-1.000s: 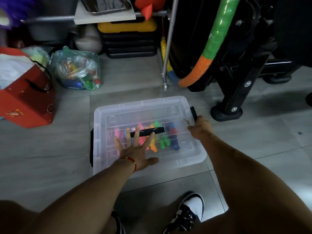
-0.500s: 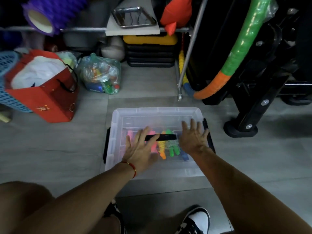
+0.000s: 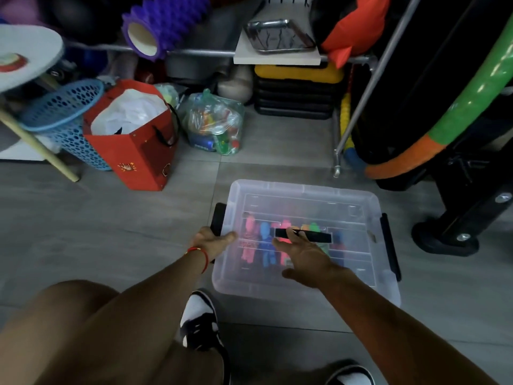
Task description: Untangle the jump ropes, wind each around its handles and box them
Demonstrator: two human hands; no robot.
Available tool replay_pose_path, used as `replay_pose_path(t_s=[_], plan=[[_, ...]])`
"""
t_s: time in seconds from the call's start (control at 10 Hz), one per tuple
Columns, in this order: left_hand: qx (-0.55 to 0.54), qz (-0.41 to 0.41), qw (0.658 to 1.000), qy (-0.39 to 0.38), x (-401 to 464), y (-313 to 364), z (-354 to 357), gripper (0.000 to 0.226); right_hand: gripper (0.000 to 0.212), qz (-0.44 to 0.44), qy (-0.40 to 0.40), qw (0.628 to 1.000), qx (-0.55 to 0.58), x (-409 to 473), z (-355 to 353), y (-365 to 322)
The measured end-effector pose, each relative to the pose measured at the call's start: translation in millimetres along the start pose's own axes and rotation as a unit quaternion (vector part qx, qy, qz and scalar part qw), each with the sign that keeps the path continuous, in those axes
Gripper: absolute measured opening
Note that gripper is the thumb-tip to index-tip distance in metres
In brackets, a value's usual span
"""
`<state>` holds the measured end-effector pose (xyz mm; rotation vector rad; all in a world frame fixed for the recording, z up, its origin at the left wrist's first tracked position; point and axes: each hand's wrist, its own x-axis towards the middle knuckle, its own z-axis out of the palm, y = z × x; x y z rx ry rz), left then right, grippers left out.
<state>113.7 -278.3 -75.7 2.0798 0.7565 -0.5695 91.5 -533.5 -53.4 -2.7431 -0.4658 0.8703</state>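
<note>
- A clear plastic box (image 3: 305, 240) is shown standing on the grey tiled floor (image 3: 111, 232), with its lid (image 3: 299, 195) set in place.
- Through the lid the jump ropes (image 3: 266, 245) are seen lying inside the box as a row of coloured handles: pink, blue, red, orange and green.
- A black carrying handle (image 3: 319, 236) is fitted across the middle of the lid, and black latches are mounted on the short sides; the left latch (image 3: 218, 219) and the right latch (image 3: 390, 245) are both visible.
- The left hand (image 3: 215, 241) is placed at the left edge of the box by the left latch, thumb laid on the lid; the fingers are hidden below the edge, so its grip cannot be told.
- The right hand (image 3: 305, 258) is laid flat on the lid, fingers spread and straight, fingertips touching the black handle; nothing is held.
- A red string bracelet (image 3: 201, 255) is worn on the left wrist.
- A black-and-white shoe (image 3: 201, 320) is seen just beside the near left corner of the box.
- A red paper bag (image 3: 138, 151) bearing a small gold emblem, too small to be read, is stood well left of the box, next to a blue basket (image 3: 63, 120).
- A clear bag of bottles (image 3: 215, 126) is set behind the box; its labels cannot be read.
</note>
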Motion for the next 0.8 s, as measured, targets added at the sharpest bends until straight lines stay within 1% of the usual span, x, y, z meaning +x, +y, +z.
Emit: replay_pose_path(t_s=[0.1, 0.2, 0.3, 0.4, 0.5, 0.6, 0.7, 0.8], plan=[[0.057, 0.074, 0.993, 0.070, -14, 6, 9, 0.055, 0.089, 0.010, 0.011, 1.000, -0.008, 4, 0, -5], [0.158, 0.114, 0.973, 0.123, -28, 15, 17, 0.046, 0.088, 0.008, 0.020, 1.000, -0.015, 5, 1, -6], [0.223, 0.132, 0.955, 0.145, -30, 20, 22, 0.041, 0.087, 0.006, 0.020, 1.000, -0.015, 3, 1, -6], [0.248, 0.129, 0.948, 0.155, -34, 24, 28, 0.039, 0.087, 0.010, 0.017, 1.000, -0.001, 1, 1, -7], [0.238, 0.111, 0.952, 0.154, -36, 28, 29, 0.038, 0.086, 0.005, 0.021, 1.000, -0.005, -2, 0, -6], [0.168, 0.081, 0.975, 0.120, -43, 33, 28, 0.047, 0.082, 0.008, 0.029, 0.999, -0.011, -12, -2, -9], [0.193, 0.141, 0.964, 0.114, -65, 44, 31, 0.076, 0.076, 0.019, 0.063, 0.998, 0.025, -26, -2, -17], [0.159, 0.234, 0.955, 0.087, -102, 62, 30, 0.078, 0.064, 0.010, 0.142, 0.987, 0.080, -47, -15, -25]])
